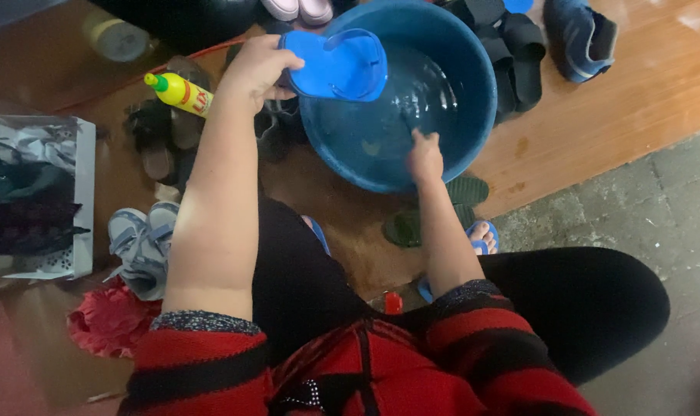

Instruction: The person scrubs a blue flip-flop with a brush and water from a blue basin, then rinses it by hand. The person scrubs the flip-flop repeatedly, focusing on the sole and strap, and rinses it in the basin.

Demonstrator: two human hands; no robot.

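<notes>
My left hand (253,68) grips a bright blue slipper (338,65) by its heel and holds it over the near-left rim of a round blue basin (473,115) filled with water. My right hand (425,156) reaches into the basin at its near side, fingers dipping toward the water, with nothing visible in it. I am squatting; my knees in black trousers and red-and-black striped sleeves fill the bottom of the view.
A yellow bottle with a green cap (179,92) lies left of the basin among dark sandals (161,135). Grey-blue sandals (140,243), a green slipper (434,212), black slippers (511,54), a blue shoe (581,35), a white basket (38,196) and a red cloth (107,320) surround me.
</notes>
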